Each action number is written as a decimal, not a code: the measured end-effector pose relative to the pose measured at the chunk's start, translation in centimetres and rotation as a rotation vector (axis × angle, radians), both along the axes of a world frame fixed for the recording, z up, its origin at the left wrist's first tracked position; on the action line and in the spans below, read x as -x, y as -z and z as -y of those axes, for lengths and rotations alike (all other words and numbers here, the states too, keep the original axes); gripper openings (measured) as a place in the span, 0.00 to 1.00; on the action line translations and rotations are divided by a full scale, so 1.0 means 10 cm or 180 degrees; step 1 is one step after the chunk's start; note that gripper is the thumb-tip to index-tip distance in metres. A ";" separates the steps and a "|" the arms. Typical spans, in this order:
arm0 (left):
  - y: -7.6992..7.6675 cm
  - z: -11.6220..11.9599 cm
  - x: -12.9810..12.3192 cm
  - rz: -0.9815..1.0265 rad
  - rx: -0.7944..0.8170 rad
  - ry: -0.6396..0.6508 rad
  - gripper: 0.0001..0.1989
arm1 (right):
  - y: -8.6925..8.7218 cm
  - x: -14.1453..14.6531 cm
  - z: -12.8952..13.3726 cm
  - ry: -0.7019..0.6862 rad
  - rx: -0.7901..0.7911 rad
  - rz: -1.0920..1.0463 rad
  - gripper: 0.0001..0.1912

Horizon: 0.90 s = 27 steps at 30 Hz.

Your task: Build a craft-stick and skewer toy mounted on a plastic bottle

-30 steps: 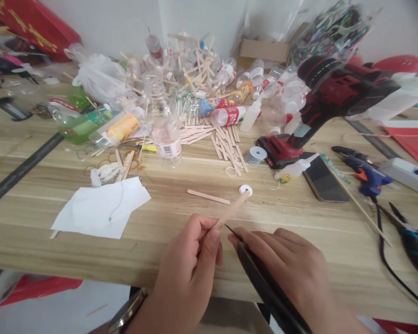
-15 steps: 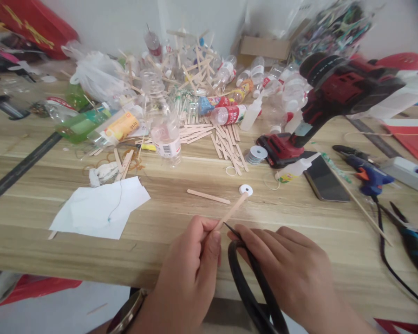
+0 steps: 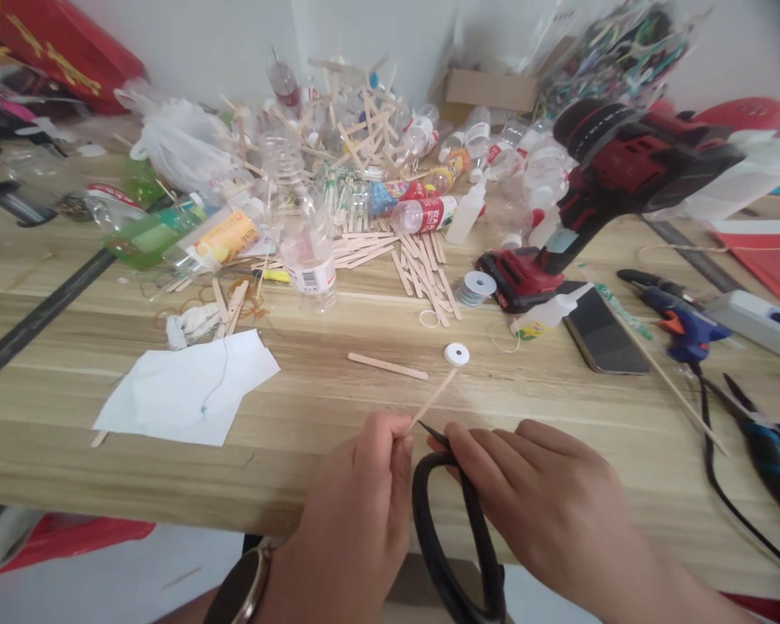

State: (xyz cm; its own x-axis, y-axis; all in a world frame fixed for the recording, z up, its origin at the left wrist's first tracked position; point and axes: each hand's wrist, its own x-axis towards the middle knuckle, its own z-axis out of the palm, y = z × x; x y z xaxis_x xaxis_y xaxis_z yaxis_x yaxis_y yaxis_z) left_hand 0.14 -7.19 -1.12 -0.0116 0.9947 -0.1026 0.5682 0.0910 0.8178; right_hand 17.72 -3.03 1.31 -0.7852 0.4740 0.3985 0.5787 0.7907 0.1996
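Observation:
Near the table's front edge, my left hand point(image 3: 370, 494) pinches the near end of a wooden craft stick point(image 3: 432, 397), which is turned nearly edge-on. My right hand point(image 3: 539, 485) is closed on black-handled scissors point(image 3: 458, 529), gripping them by the blades with the handle loops hanging toward me. Their dark pointed tip is at the stick, close to my left fingertips; whether it touches the wood I cannot tell. Just beyond the stick's far end lies a white disc with a dark centre hole point(image 3: 456, 354). Another craft stick point(image 3: 387, 366) lies flat on the table to its left.
A white paper sheet point(image 3: 182, 390) lies at left. To the right are a glue bottle point(image 3: 546, 317), a phone point(image 3: 603, 334), a red-black drill point(image 3: 598, 191), a glue gun point(image 3: 679, 321) and pliers point(image 3: 763, 451). Plastic bottles point(image 3: 308, 251) and loose sticks fill the back.
The held craft stick has turned from showing its flat face to nearly edge-on. The scissors' handles have swung slightly left, and my left fingers have shifted a little.

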 end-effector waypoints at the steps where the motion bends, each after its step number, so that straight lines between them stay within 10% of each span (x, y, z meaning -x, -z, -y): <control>1: -0.01 -0.01 0.00 0.0009 0.0019 0.0024 0.11 | 0.00 -0.01 0.00 -0.0018 -0.0030 0.0032 0.24; 20: -0.03 0.01 0.06 -0.0435 -0.0037 0.0486 0.11 | -0.04 -0.04 -0.02 -0.0270 -0.0028 0.0275 0.17; 27: 0.09 0.06 0.06 -0.1122 -0.1210 0.0615 0.13 | 0.03 0.08 0.02 0.0181 0.2477 -0.1434 0.27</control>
State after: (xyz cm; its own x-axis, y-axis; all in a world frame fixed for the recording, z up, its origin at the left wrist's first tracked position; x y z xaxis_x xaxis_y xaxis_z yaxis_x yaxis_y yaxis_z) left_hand -0.46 -7.84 -1.99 0.2060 0.9484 0.2411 0.7907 -0.3065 0.5300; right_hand 16.91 -3.26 1.00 -0.5993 0.7717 0.2130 0.5150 0.5753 -0.6354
